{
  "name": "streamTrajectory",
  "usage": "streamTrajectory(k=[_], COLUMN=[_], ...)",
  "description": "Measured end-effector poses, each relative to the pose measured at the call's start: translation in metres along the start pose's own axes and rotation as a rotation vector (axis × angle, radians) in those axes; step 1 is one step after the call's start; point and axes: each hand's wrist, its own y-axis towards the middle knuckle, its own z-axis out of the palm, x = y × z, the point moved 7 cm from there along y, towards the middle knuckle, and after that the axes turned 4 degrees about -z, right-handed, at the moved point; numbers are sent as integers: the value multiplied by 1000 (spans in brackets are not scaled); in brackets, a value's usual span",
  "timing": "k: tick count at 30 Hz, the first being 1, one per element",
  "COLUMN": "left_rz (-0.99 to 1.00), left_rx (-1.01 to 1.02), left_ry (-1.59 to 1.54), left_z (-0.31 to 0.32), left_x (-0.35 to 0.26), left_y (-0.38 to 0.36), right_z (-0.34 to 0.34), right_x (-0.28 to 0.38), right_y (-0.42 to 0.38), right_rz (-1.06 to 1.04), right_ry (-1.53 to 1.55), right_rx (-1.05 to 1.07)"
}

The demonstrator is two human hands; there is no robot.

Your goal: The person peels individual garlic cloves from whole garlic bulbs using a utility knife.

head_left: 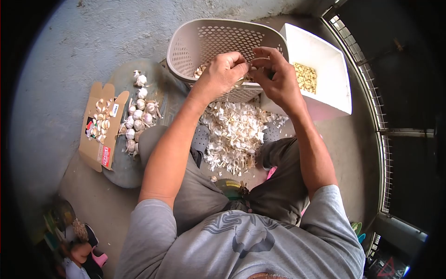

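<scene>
Both hands are raised close together over the near rim of a perforated plastic basket point(181, 49). My left hand point(224, 73) has its fingers curled together in a pinch; what they hold is too small to name. My right hand point(274, 74) is beside it, fingers bent and thumb toward the left hand, with its tips also on something small and unclear. Some garlic cloves point(200, 70) show inside the basket, partly hidden by my left hand. Below the hands, a large heap of garlic skins point(234, 135) covers the floor between my feet.
Whole garlic bulbs point(140, 114) lie on a round surface point(121, 79) at the left. Beside them, an opened cardboard box point(88, 151) holds cloves. A white box point(325, 58) with peeled cloves point(305, 78) stands right of the basket. Part of another person point(81, 253) shows at the lower left.
</scene>
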Motion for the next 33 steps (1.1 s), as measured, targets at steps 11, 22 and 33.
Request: streamTrajectory(k=[11,22,33], left_rz=[76,-23,-20], left_rx=[-101,319,340], left_ry=[212,298,299], left_z=[1,29,40], left_x=[-2,1,-2], left_y=[-3,-12,-19], right_z=[-7,-35,-91], right_x=[-3,-51,-150], right_y=[0,7,-4], right_rz=[-27,228,435], right_ry=[101,626,1316], right_rx=[-62,-169,-748])
